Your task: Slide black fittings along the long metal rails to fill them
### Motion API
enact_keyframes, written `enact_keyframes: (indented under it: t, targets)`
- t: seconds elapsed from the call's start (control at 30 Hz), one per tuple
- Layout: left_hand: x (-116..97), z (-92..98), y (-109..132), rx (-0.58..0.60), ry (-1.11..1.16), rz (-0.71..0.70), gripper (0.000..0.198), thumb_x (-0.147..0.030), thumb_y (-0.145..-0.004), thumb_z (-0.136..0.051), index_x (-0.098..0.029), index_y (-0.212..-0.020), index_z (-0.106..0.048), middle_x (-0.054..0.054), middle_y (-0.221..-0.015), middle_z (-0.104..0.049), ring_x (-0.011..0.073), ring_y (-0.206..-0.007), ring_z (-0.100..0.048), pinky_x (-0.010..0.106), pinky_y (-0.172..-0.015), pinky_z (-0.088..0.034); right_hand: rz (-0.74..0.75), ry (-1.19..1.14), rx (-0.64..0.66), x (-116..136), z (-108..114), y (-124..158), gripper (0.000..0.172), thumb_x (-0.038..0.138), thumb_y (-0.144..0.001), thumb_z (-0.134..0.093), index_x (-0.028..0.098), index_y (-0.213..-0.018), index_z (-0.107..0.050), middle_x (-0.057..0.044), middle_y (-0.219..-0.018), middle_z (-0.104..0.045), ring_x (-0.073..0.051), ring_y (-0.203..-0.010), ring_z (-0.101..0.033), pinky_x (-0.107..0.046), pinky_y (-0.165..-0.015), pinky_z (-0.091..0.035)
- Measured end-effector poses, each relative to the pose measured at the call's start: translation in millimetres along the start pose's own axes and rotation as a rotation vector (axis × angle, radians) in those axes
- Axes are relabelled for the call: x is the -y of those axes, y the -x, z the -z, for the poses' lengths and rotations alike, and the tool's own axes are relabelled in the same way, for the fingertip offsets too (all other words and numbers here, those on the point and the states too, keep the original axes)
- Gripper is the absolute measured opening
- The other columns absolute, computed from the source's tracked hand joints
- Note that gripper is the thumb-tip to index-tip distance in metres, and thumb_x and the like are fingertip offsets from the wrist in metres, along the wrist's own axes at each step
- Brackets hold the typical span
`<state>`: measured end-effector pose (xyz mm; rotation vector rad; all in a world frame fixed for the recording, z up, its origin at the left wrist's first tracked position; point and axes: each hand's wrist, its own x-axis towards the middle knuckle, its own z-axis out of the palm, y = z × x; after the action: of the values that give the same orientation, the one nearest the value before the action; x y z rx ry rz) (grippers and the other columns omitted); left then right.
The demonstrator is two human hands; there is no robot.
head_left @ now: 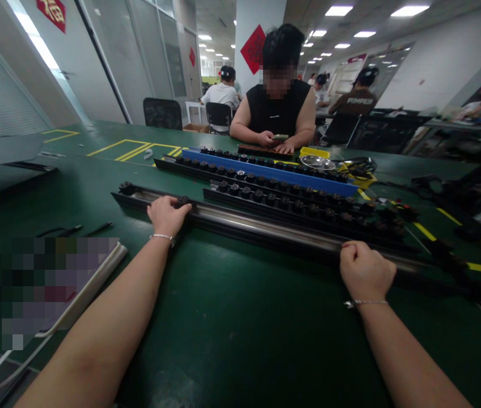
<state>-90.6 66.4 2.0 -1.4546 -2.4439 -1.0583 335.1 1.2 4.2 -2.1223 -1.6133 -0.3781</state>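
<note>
Through the head camera, my only view, I have the rail (261,223) lying aslant over the green table (240,328), its left end farther off than its right. My left hand (167,216) is narrow near that left end, thumb and finger against a black piece (183,201) sitting in the channel; whether they truly pinch it, I cannot tell. My right hand (368,272) is curled into a fist at the rail's near wall, toward the right; its fingertips are hidden, so I cannot say if they grip the edge. To handle this well, I would brace the rail with the right hand and guide the piece with light, level pressure along the channel, so it does not tilt and bind. I would also mind the strip (228,199) just beyond, since a shove to the far side could knock it.
</note>
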Motion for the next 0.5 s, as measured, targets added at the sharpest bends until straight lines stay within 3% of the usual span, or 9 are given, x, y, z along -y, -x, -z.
enact_keyframes:
  t: [0.13,0.5]
  targets:
    - [-2.3,-2.1,2.9,-0.006,0.009,-0.042,0.03,-0.048,-0.066,-0.062,-0.019,-0.076,-0.06,0.007,-0.09,-0.064,0.028,-0.1,-0.054,0.051,-0.105,-0.019,0.006,-0.005,-0.004,0.8,1.0,0.1,0.03,0.023,-0.082,-0.037,0.017,-0.085,-0.066,-0.005,-0.063,-0.056,-0.017,-0.064,-0.045,-0.03,-0.063,-0.021]
    - [-4.6,-1.0,4.6,-0.002,-0.01,-0.087,0.031,-0.05,-0.066,-0.06,-0.021,-0.073,-0.059,0.007,-0.087,-0.065,0.0277,-0.096,-0.056,0.047,-0.101,-0.027,-0.007,0.002,-0.01,-0.1,-1.7,0.4,0.029,0.023,-0.082,-0.038,0.018,-0.085,-0.066,-0.004,-0.062,-0.056,-0.016,-0.064,-0.044,-0.03,-0.063,-0.021]
